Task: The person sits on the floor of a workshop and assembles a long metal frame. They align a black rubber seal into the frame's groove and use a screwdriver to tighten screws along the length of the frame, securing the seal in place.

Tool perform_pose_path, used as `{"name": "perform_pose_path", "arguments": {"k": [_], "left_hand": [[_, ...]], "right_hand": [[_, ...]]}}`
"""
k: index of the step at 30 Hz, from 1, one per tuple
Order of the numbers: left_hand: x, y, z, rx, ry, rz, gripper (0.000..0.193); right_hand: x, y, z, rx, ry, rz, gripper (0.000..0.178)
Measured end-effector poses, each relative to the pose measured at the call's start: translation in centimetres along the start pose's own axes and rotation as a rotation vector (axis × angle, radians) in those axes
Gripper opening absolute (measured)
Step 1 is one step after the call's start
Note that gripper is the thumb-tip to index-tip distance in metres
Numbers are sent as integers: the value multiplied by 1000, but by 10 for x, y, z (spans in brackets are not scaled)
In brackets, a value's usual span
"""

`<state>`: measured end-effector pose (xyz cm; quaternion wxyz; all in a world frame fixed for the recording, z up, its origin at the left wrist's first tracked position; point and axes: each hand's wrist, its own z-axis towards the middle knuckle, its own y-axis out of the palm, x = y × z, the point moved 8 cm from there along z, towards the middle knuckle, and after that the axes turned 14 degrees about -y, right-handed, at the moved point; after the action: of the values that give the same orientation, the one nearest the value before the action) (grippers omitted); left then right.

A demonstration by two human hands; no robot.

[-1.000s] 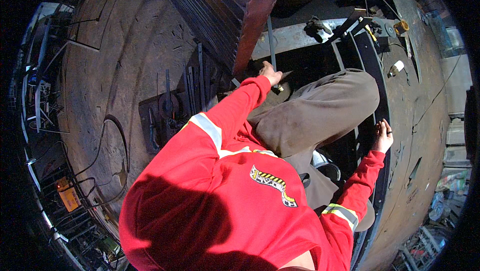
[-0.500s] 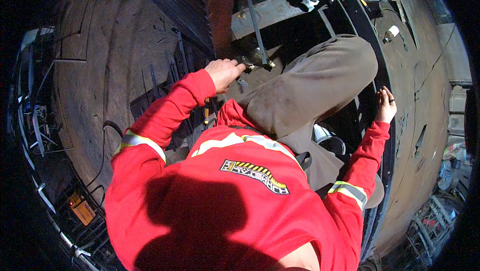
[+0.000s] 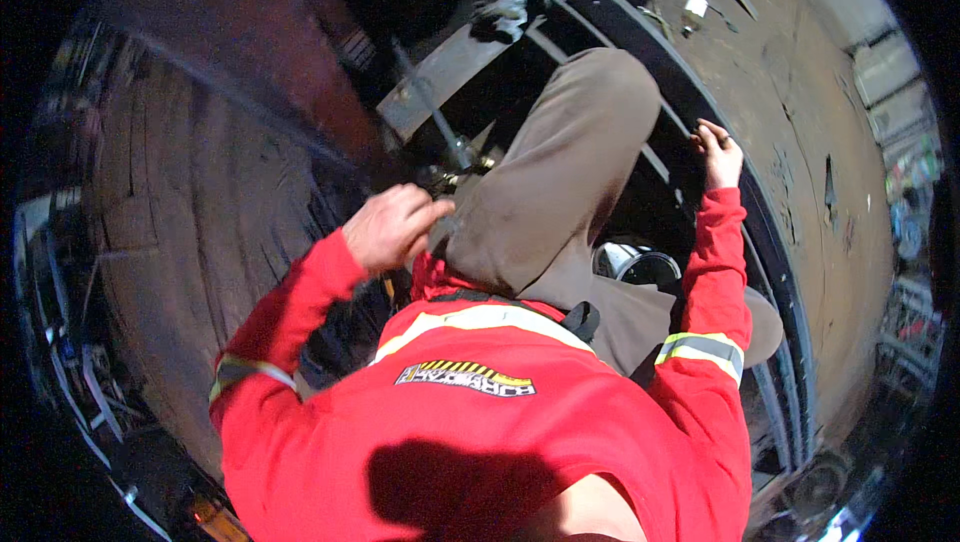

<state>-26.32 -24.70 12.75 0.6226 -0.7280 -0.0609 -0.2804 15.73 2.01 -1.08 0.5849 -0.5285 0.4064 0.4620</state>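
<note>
While the grey bar (image 3: 430, 102) slants upper left to lower right in the head view, low end near the trousered leg (image 3: 560, 162), left hand (image 3: 392, 229) (back up, fingers curled, contents unclear) sits nearby; right hand (image 3: 717, 154), fingers bent, grip unclear, beside dark rail (image 3: 655, 52).

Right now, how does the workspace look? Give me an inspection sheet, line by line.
Surface: brown surface, worn and marked.
Work things: grey bar, slanting ahead of the left hand; black frame beside the right hand.
Clutter: bottle on the brown surface; dark bundle farther ahead.
Hands: left, fingers bent beside the trousers; right, fingers curled by the frame. Grip and contact unclear.
Cables: nothing clearly seen; the left side is blurred.
Surroundings: orange box, lower left.
</note>
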Motion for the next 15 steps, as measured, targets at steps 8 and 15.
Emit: {"name": "perform_pose_path", "arguments": {"k": [8,15], "left_hand": [[153,-200,39,269,221,-530,24],[171,-271,142,669,529,-940,22]], "right_hand": [[-103,36,-10,-82,-240,-20,18],[-193,85,-42,-512,-115,945,55]]}}
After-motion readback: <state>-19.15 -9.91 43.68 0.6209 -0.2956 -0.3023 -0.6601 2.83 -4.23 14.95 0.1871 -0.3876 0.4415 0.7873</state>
